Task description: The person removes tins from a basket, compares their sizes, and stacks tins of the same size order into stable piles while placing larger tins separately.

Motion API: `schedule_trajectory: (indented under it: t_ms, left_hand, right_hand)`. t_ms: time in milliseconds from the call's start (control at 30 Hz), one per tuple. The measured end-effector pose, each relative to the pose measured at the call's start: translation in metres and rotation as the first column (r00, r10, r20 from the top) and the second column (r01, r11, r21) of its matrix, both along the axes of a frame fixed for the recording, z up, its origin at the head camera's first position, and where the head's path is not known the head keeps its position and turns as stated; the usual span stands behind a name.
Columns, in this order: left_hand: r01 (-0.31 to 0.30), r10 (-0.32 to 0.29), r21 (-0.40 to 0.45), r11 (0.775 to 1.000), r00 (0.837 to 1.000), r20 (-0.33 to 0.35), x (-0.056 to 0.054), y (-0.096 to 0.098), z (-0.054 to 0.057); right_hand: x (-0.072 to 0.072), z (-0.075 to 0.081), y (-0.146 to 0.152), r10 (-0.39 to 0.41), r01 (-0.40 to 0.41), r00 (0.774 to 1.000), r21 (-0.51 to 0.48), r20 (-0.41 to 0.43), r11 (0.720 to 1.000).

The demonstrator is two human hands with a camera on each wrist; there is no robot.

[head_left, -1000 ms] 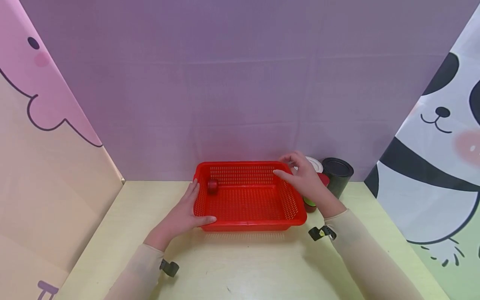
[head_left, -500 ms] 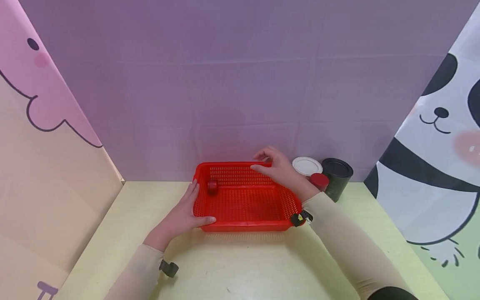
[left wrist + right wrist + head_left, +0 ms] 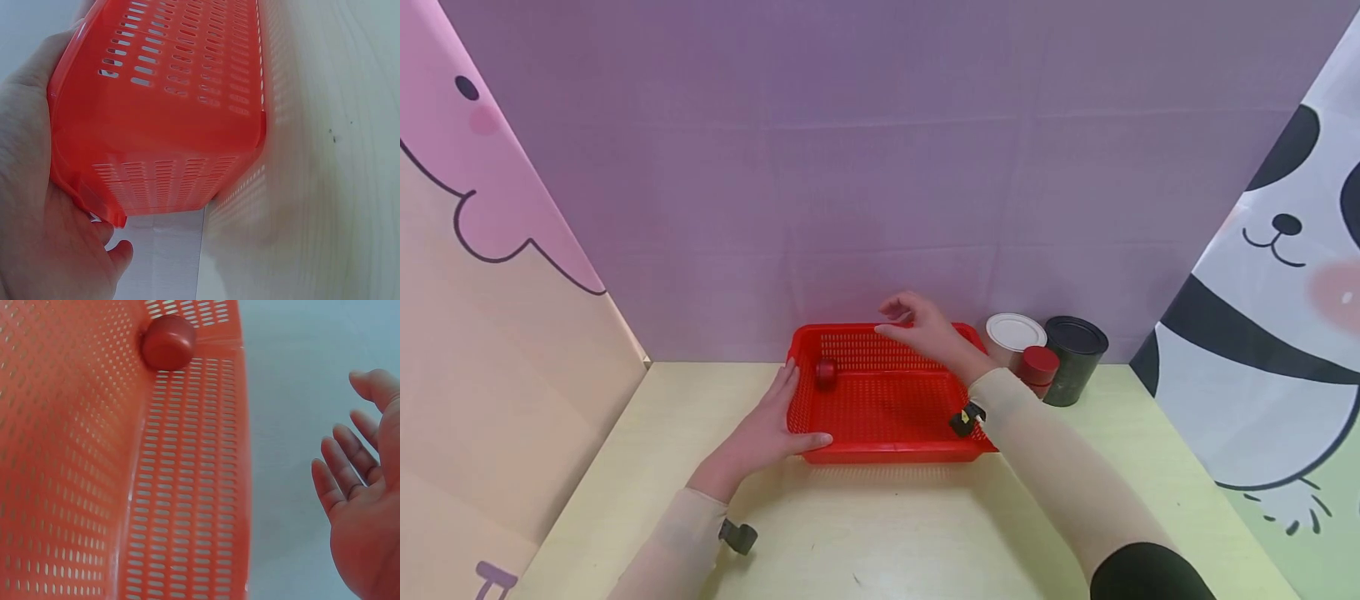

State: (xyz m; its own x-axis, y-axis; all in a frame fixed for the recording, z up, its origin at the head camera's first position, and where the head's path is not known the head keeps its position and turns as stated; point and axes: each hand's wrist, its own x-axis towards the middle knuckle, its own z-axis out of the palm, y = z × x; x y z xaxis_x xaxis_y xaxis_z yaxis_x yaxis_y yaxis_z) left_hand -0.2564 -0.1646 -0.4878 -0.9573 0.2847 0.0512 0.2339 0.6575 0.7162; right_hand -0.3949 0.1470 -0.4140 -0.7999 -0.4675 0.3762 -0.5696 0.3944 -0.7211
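Observation:
A red plastic basket (image 3: 880, 451) with slotted sides stands on the table. My left hand (image 3: 765, 431) holds its left front corner, thumb along the front rim and fingers along the left side. In the left wrist view, fingertips (image 3: 120, 253) bend below the rim. A small dark-red, cup-shaped piece (image 3: 169, 344) sits inside, at the basket's far left corner. My right hand (image 3: 927, 327) hovers over the back rim with loosely bent fingers and nothing in it. The right wrist view shows that hand apart from the basket wall. The right forearm covers the basket's right side.
Right of the basket are a white-lidded can (image 3: 1015, 332), a red-lidded jar (image 3: 1039, 364) and a black can (image 3: 1075, 360). A purple cloth wall (image 3: 880, 167) stands right behind. Printed panels close off both sides of the pale table (image 3: 850, 533).
My right hand has moved left from the basket's back right corner along the back rim. Its forearm now hides the green-topped item seen earlier. The left hand and basket have stayed put.

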Motion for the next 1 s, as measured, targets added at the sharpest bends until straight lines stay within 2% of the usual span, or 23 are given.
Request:
schedule_trajectory:
  t_ms: [233, 633, 1000]
  left_hand:
    - [0.006, -0.006, -0.002, 1.0, 1.0, -0.008, -0.001, -0.001, -0.001]
    - [0.009, -0.009, 0.008, 1.0, 1.0, -0.014, 0.0, -0.001, 0.0]
    - [0.005, -0.006, -0.008, 1.0, 1.0, -0.014, -0.003, -0.001, -0.002]
  right_hand:
    - [-0.004, -0.011, -0.02, -0.012, 0.008, 0.999, 0.095, 0.039, 0.995]
    - [-0.011, -0.03, -0.048, 0.053, -0.06, 0.997, 0.134, 0.057, 0.989]
    - [-0.009, -0.037, -0.067, 0.106, -0.133, 0.987, 0.251, 0.118, 0.959]
